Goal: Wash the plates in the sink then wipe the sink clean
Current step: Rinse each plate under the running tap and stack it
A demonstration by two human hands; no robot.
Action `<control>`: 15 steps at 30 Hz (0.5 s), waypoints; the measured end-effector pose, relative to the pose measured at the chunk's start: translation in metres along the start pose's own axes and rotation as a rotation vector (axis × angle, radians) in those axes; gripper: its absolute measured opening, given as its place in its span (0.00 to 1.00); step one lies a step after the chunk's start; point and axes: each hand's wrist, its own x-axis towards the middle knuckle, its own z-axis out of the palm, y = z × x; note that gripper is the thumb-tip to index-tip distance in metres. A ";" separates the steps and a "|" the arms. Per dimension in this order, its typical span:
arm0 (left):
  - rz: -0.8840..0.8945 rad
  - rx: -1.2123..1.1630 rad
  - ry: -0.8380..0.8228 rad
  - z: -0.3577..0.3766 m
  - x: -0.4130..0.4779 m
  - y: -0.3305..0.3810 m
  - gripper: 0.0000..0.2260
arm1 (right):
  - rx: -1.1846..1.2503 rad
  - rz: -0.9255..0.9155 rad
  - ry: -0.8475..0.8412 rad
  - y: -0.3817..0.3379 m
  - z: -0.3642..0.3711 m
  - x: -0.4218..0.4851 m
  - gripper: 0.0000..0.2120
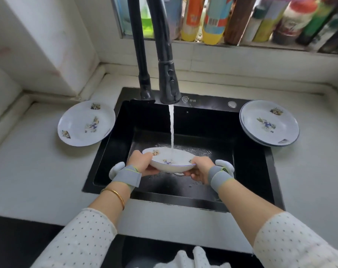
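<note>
A white plate [179,158] with small printed motifs is held over the black sink [249,171], tilted a little toward me. Water [172,130] runs from the black tap [167,74] onto its middle. My left hand [140,161] grips the plate's left rim. On the right rim sits my right hand [200,168], fingers under the plate. Both wrists wear grey straps. One single plate [81,124] lies on the counter left of the sink. Two stacked plates [268,122] rest at the sink's right edge.
Several bottles and containers [241,18] line the window sill behind the tap. A white cloth [191,258] shows at the bottom edge, below the counter front. A pale counter [38,171] surrounds the sink, with a wall corner [48,45] at the left.
</note>
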 end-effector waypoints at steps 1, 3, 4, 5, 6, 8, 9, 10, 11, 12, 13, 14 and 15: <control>-0.013 -0.013 -0.008 0.000 0.004 0.000 0.15 | -0.023 -0.010 0.021 -0.004 0.000 0.001 0.11; -0.046 -0.043 -0.035 -0.002 0.016 -0.001 0.14 | -0.076 -0.034 0.067 -0.012 0.003 0.003 0.10; -0.058 -0.054 -0.051 -0.003 0.020 -0.003 0.13 | -0.103 -0.053 0.085 -0.015 0.004 0.004 0.10; -0.074 -0.059 -0.072 -0.002 0.024 -0.003 0.11 | -0.126 -0.067 0.105 -0.018 0.005 0.005 0.09; -0.086 -0.079 -0.076 -0.001 0.023 -0.004 0.09 | -0.157 -0.089 0.115 -0.021 0.005 0.005 0.09; -0.121 -0.097 -0.105 -0.001 0.033 -0.008 0.10 | -0.187 -0.122 0.168 -0.026 0.007 0.007 0.08; -0.140 -0.089 -0.117 0.000 0.037 -0.009 0.11 | -0.200 -0.139 0.194 -0.028 0.008 0.006 0.07; -0.156 -0.080 -0.130 0.001 0.041 -0.011 0.13 | -0.218 -0.161 0.217 -0.030 0.008 0.005 0.07; -0.171 -0.074 -0.141 0.003 0.045 -0.012 0.13 | -0.242 -0.183 0.235 -0.032 0.008 0.003 0.08; -0.187 -0.075 -0.152 0.004 0.047 -0.012 0.12 | -0.270 -0.212 0.244 -0.034 0.008 0.001 0.09; -0.208 -0.086 -0.159 0.006 0.048 -0.013 0.12 | -0.304 -0.246 0.253 -0.036 0.008 -0.003 0.11; -0.233 -0.114 -0.168 0.008 0.049 -0.013 0.13 | -0.345 -0.288 0.267 -0.037 0.008 -0.006 0.12; -0.257 -0.151 -0.171 0.010 0.051 -0.014 0.14 | -0.389 -0.336 0.285 -0.039 0.008 -0.009 0.14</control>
